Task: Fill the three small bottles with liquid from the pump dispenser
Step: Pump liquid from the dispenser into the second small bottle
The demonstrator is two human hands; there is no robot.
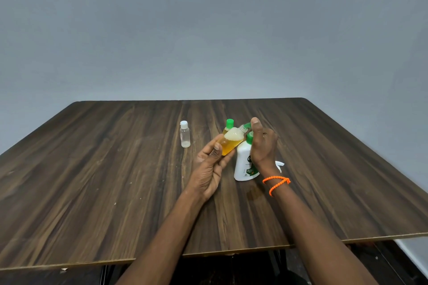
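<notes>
Bottle filling looks about two-thirds done. Nearest, the left hand (212,164) has its grip clamped on a tilted, uncapped small bottle (231,142) of amber liquid, mouth at the pump dispenser (245,164) spout; the right hand (262,143) presses the pump, fingers straight. Just beyond stands a green-capped bottle (228,126), seemingly filled. Farther left on the surface (115,169), the white-capped bottle (185,134) looks nearly empty.

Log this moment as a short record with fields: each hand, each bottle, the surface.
left hand: holds the tilted bottle, uncapped, amber liquid with foam, neck at the pump spout
right hand: rests on top of the pump dispenser; orange wristband
capped amber bottle: upright behind, green cap
clear bottle: upright, apart to the left, white cap, almost empty
surface: wooden table
</notes>
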